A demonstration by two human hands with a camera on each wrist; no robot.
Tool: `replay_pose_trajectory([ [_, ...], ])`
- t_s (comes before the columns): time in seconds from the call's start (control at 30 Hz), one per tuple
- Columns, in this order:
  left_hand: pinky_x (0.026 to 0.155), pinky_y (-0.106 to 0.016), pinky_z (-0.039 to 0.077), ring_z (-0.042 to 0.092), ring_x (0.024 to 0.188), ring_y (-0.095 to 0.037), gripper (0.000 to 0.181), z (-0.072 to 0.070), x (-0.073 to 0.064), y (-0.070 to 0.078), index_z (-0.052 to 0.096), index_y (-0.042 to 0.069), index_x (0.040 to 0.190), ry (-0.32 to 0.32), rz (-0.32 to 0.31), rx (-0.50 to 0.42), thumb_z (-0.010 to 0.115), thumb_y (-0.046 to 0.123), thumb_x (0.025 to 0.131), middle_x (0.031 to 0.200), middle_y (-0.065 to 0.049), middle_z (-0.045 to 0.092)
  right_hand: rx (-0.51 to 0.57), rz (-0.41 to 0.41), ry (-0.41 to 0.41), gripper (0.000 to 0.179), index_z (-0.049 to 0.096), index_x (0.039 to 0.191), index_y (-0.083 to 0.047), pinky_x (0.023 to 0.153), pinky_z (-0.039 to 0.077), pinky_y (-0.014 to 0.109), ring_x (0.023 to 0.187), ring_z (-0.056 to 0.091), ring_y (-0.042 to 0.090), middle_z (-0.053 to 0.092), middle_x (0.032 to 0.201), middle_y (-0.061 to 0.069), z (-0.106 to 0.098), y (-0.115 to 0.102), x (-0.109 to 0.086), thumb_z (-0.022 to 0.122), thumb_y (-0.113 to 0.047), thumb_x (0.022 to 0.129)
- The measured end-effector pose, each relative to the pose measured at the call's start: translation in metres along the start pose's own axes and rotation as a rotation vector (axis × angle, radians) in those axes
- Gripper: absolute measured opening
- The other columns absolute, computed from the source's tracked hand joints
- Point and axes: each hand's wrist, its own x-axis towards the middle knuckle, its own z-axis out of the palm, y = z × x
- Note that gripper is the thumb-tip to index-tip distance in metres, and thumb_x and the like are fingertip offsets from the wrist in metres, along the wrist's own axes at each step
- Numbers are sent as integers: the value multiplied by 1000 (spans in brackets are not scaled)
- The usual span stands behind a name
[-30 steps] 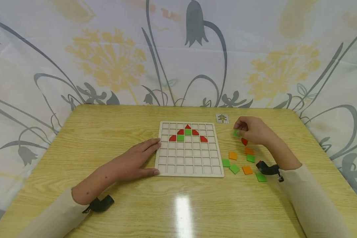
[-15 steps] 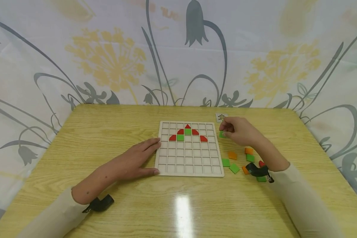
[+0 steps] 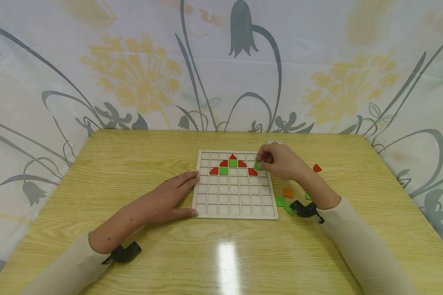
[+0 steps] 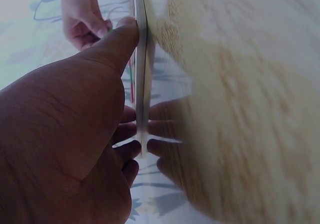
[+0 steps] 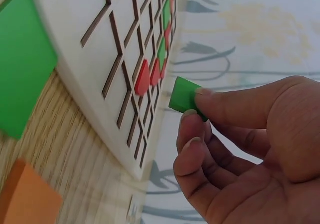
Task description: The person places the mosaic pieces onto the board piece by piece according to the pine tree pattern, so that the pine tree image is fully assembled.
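Note:
My right hand (image 3: 280,162) pinches a green square tile (image 5: 186,94) between thumb and fingers, above the right side of the pale grid board (image 3: 225,209). In the right wrist view the tile is held clear of the board's surface. On the board lie a red triangle (image 3: 233,157), red quarter-round tiles (image 3: 214,171) and two green squares (image 3: 224,171), set in the upper rows. My left hand (image 3: 166,200) rests at the board's left edge, fingertips and thumb touching the rim, its fingers fairly straight; the left wrist view shows the same contact along the rim.
Right of the board lie loose tiles: an orange square (image 3: 288,192), green squares (image 3: 279,201) and a red quarter-round (image 3: 317,168). My right forearm hides others. A small pattern card (image 3: 275,142) lies behind the right hand, partly covered. A patterned cloth (image 3: 221,65) hangs behind the table.
My right hand has moved left with the green tile, from beside the loose tiles to above the board's right side. The left hand has stayed at the board's edge.

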Motion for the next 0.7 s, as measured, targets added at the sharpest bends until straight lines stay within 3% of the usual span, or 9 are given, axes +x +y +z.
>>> replay_pose_trajectory([
  [0.7,123,-58,34,31,157,-38,92,0,0,-1,31,2,167,14,21,13,71,53,100,174,-15,26,10,6,-42,4,73,104,-5,74,51,38,80,61,21,70,91,5,29,-15,25,70,-4,100],
])
